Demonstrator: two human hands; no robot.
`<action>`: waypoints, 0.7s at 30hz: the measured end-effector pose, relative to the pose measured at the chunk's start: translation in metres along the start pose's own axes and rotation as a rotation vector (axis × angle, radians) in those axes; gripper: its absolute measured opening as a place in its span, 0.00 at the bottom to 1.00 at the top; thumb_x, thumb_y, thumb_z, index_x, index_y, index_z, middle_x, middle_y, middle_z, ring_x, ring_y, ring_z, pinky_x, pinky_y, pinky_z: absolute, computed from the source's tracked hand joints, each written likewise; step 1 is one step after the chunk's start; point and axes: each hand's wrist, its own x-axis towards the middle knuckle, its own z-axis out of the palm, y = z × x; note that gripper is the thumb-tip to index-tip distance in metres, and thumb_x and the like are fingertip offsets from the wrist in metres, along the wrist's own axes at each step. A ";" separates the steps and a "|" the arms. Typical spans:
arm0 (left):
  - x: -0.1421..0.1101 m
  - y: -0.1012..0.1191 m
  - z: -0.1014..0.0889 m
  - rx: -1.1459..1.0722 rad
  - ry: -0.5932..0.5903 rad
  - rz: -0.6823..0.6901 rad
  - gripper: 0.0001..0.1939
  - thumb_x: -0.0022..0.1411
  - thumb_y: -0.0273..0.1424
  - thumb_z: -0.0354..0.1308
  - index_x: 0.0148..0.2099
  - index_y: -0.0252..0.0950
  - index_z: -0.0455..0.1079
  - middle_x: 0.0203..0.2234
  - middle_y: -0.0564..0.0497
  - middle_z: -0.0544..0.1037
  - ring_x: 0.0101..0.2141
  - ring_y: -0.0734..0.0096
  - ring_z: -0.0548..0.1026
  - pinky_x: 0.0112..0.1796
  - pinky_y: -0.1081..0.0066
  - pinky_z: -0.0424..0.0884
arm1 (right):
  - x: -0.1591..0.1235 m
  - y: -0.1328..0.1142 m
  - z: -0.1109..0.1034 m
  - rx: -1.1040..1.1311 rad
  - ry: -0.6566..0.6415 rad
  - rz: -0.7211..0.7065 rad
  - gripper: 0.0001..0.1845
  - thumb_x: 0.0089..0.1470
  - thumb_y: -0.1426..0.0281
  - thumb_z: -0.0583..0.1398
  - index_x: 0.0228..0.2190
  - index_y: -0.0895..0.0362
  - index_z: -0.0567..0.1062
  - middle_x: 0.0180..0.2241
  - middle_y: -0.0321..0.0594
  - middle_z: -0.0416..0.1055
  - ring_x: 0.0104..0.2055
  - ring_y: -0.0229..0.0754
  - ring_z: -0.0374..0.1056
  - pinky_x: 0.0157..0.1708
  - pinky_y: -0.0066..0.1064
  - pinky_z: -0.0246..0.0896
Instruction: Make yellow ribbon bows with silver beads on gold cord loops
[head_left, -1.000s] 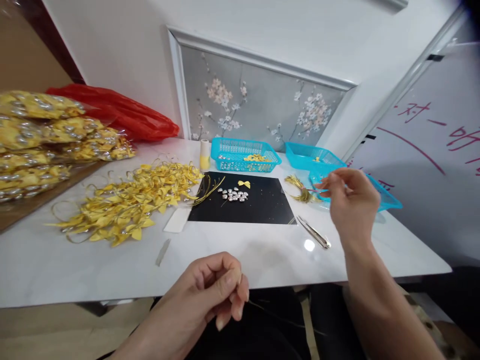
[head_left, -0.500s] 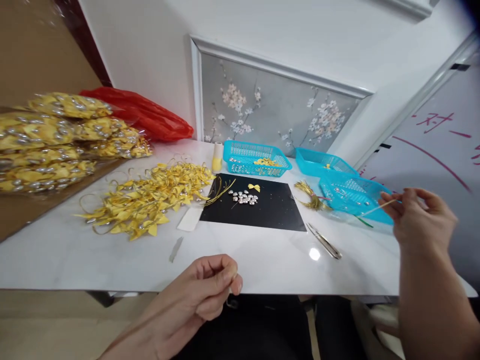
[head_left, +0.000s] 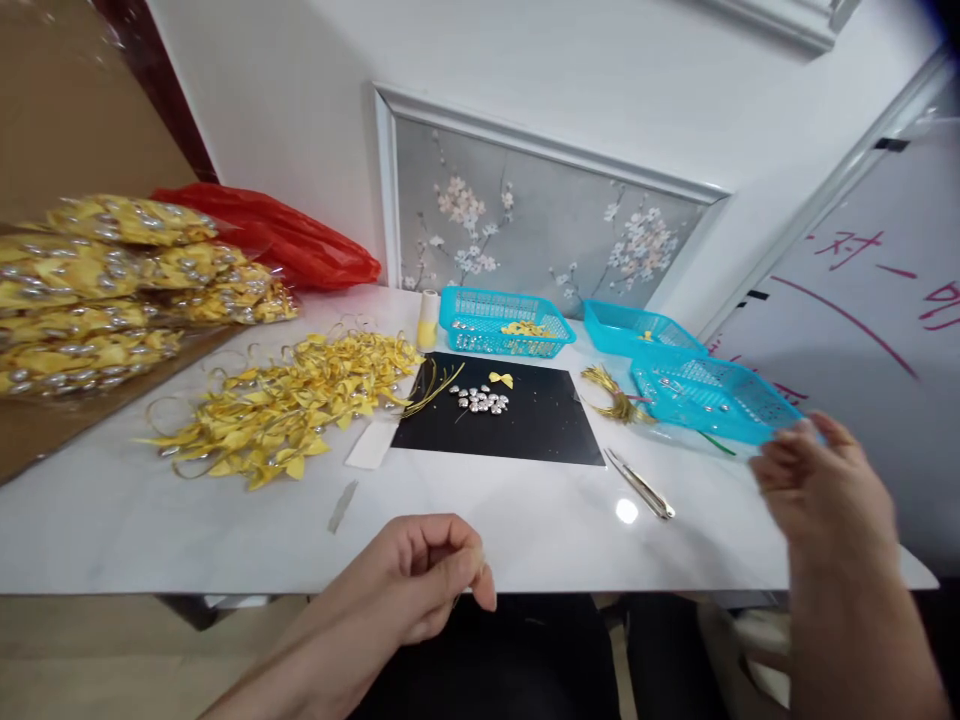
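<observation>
My left hand (head_left: 431, 575) is closed in a pinch over the table's front edge; whatever lies between its fingertips is too small to make out. At the right, my right hand (head_left: 829, 490) is raised beside a blue basket (head_left: 720, 395), fingers pressed together and slightly blurred, their contents not visible. Between the hands, a black mat (head_left: 510, 440) carries several silver heart-shaped beads (head_left: 480, 400) and a yellow ribbon bow (head_left: 501, 380). Gold cords (head_left: 435, 390) lie over the mat's left edge. A pair of metal snips (head_left: 641, 485) rests right of the mat.
Left of the mat is a heap of yellow bow pieces (head_left: 300, 400), with bagged ones (head_left: 97, 290) beyond. Behind stand another blue basket (head_left: 506, 320), a yellow thread spool (head_left: 427, 322) and a red bag (head_left: 277, 240). A gold cord bundle (head_left: 615, 395) lies right of the mat.
My right hand has moved down and slightly left; the thin pale strand seen at its fingers before no longer shows. My left hand keeps its pinch, nearly in place. The view has shifted slightly.
</observation>
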 end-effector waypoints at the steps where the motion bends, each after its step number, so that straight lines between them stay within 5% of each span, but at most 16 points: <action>1: 0.000 0.003 0.002 0.072 -0.011 0.001 0.15 0.61 0.39 0.63 0.29 0.33 0.70 0.26 0.52 0.78 0.16 0.85 0.48 0.19 0.74 0.40 | -0.024 -0.005 0.014 0.011 -0.111 0.056 0.13 0.46 0.63 0.71 0.29 0.50 0.72 0.18 0.28 0.64 0.16 0.31 0.59 0.13 0.20 0.48; 4: -0.001 0.010 0.008 0.301 0.001 0.018 0.15 0.64 0.39 0.58 0.29 0.34 0.70 0.20 0.58 0.71 0.16 0.83 0.49 0.18 0.74 0.41 | -0.098 -0.020 0.058 -0.029 -0.488 0.219 0.09 0.52 0.63 0.68 0.32 0.56 0.78 0.27 0.39 0.74 0.17 0.31 0.62 0.14 0.23 0.58; 7: -0.003 0.012 0.009 0.420 0.032 0.047 0.16 0.65 0.41 0.56 0.30 0.36 0.71 0.18 0.61 0.63 0.16 0.81 0.49 0.17 0.74 0.41 | -0.149 -0.031 0.090 -0.002 -1.012 0.359 0.10 0.61 0.64 0.59 0.40 0.54 0.78 0.39 0.41 0.74 0.19 0.29 0.65 0.18 0.23 0.62; 9: -0.003 0.011 0.009 0.429 0.044 0.056 0.17 0.66 0.43 0.54 0.31 0.36 0.71 0.18 0.61 0.63 0.16 0.80 0.48 0.17 0.74 0.42 | -0.164 -0.035 0.100 -0.007 -1.106 0.389 0.07 0.58 0.68 0.60 0.38 0.54 0.78 0.35 0.37 0.72 0.23 0.32 0.67 0.20 0.23 0.61; 15: 0.001 0.006 0.008 0.329 0.092 0.063 0.22 0.66 0.49 0.51 0.35 0.35 0.71 0.28 0.53 0.77 0.17 0.81 0.56 0.20 0.73 0.49 | -0.164 -0.033 0.098 -0.215 -0.952 -0.005 0.12 0.59 0.76 0.58 0.26 0.56 0.78 0.25 0.34 0.69 0.26 0.34 0.63 0.26 0.25 0.55; 21: 0.000 0.002 0.008 0.061 0.098 -0.004 0.24 0.61 0.52 0.57 0.45 0.36 0.74 0.32 0.47 0.82 0.17 0.82 0.54 0.22 0.72 0.46 | -0.160 -0.034 0.096 -0.162 -0.842 -0.122 0.10 0.61 0.75 0.58 0.28 0.56 0.76 0.26 0.34 0.70 0.26 0.33 0.63 0.25 0.24 0.55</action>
